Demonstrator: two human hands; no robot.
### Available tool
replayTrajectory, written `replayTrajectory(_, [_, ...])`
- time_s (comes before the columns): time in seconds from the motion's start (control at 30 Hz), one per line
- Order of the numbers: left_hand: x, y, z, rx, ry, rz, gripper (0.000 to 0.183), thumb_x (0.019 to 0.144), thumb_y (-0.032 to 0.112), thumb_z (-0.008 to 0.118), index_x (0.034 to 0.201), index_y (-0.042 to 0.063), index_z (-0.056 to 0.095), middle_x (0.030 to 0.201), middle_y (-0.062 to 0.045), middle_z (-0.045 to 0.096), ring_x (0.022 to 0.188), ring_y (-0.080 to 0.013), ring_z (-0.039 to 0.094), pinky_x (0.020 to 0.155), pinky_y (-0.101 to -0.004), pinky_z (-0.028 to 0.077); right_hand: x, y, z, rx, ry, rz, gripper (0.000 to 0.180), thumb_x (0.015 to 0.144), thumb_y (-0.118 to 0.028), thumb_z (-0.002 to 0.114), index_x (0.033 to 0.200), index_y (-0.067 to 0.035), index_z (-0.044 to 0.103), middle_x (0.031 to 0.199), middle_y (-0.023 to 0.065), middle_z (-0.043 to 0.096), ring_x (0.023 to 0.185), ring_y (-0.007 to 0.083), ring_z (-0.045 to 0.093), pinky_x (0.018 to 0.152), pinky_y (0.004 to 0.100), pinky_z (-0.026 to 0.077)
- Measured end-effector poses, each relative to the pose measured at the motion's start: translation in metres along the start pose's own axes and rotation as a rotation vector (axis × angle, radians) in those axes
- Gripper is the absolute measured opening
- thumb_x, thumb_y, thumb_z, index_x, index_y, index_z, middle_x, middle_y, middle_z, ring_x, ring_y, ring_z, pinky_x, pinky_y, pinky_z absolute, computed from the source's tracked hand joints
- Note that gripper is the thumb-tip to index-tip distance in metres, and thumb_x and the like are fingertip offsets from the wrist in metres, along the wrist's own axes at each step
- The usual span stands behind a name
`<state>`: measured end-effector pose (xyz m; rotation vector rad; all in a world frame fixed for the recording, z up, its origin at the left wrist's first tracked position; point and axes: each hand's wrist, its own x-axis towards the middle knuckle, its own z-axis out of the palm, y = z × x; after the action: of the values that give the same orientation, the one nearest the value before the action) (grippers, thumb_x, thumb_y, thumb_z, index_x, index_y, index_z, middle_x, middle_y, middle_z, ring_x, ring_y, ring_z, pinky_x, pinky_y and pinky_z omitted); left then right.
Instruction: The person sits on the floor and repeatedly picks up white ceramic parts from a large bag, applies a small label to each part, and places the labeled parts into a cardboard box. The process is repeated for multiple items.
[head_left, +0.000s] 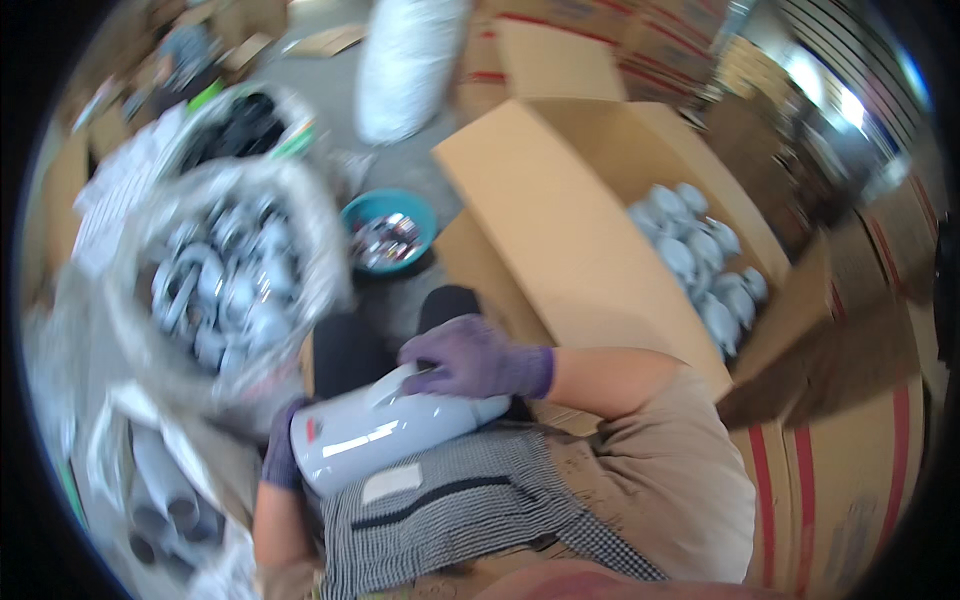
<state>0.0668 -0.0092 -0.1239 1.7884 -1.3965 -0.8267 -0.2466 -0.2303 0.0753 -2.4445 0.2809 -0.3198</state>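
Note:
A glossy light grey plastic vacuum jug lies on its side across my lap, with a small red mark near its wide end. My right hand, in a purple knit glove, grips it at the handle. A small dark piece shows by those fingertips; what it is cannot be made out. The jug's narrow end points right. My left hand, gloved the same way, holds the wide end from the left, its fingers mostly hidden behind the jug.
To the left stand a plastic-lined sack of grey handled parts, a sack of black parts and a bag of grey tubes. Ahead is a teal basin of small shiny pieces. An open carton at right holds several grey jugs. A person sits far left.

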Motion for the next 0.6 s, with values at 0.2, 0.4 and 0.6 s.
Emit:
replayTrajectory(0.2, [-0.032,0.129,-0.041,-0.641,0.148,0.113,0.083,0.082,0.038,0.065,0.153,0.001,0.043,0.154,-0.015,0.046,0.144,-0.0258,0.042,0.123,-0.0396,0.024,-0.028,0.028,0.036,0.032,0.065,0.035,0.039,0.076,-0.036,0.089,0.091,-0.005,0.072,0.079,0.0131,0.068,0.073,0.0330,0.069,0.068,0.0418,0.053])
replayTrajectory(0.4, [-0.025,0.044,-0.023,-0.469,0.066,-0.266,0.041,0.109,0.030,0.044,0.137,0.003,0.056,0.120,-0.008,0.064,0.112,-0.0152,0.060,0.103,-0.0325,0.046,-0.010,0.022,0.047,-0.139,0.112,-0.157,0.041,0.065,-0.023,0.096,0.091,-0.004,0.071,0.078,0.0097,0.067,0.069,0.0310,0.065,0.064,0.0409,0.051])
replayTrajectory(0.6, [-0.041,0.083,-0.041,-0.425,0.258,0.147,0.097,0.096,0.063,0.059,0.160,-0.003,0.028,0.156,-0.022,0.043,0.145,-0.0298,0.042,0.121,-0.0395,0.030,-0.024,0.036,0.056,-0.074,0.047,-0.160,0.042,0.064,-0.022,0.097,0.092,-0.006,0.070,0.084,0.0097,0.068,0.069,0.0308,0.064,0.064,0.0410,0.051])
